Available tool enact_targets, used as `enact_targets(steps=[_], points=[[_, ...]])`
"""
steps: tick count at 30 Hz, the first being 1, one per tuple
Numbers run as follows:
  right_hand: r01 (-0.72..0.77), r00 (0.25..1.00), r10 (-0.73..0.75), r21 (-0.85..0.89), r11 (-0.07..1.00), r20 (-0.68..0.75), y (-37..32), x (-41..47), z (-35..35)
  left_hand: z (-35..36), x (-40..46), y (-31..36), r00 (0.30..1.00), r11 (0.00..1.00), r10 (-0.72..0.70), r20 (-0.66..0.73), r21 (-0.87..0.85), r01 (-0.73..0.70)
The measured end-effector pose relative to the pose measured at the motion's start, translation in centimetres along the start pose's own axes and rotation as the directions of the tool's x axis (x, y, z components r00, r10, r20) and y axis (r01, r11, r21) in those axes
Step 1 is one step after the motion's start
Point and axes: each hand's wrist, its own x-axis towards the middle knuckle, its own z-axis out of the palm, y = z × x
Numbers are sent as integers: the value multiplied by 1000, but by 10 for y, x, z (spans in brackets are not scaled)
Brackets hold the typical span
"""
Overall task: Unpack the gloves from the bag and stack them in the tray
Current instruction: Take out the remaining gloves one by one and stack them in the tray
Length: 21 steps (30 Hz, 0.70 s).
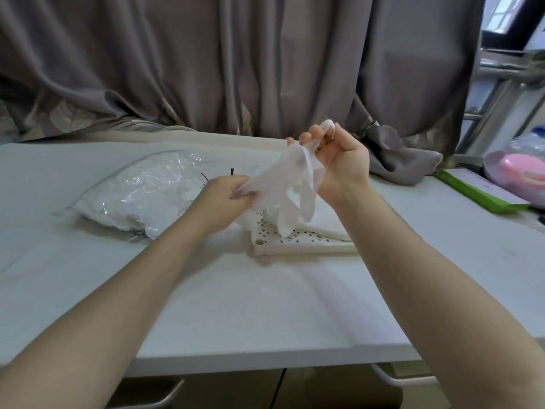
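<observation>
Both hands held one white glove [283, 184] above the tray [303, 247]: left hand [224, 199] pinched its cuff, right hand [339, 160] gripped its fingers. The bag [138, 196] lay left.

White glove [283, 184], cream perforated tray [306, 246], grey leaf-patterned curtain [206, 60], green box [480, 193].
</observation>
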Motion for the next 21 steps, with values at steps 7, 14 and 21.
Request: enact_targets(steps=[7, 14, 21], points=[[-48, 904, -43, -202, 978, -425, -38, -7, -44, -12, 8, 17, 958, 932, -105, 267, -310, 189], [-478, 817, -204, -831, 286, -540, -60, -20, -76, 9, 23, 46, 941, 761, -82, 327, -589, 271], [118, 976, 177, -991, 68, 129, -55, -26, -45, 19, 34, 79, 891, 824, 4, 454, -506, 255]])
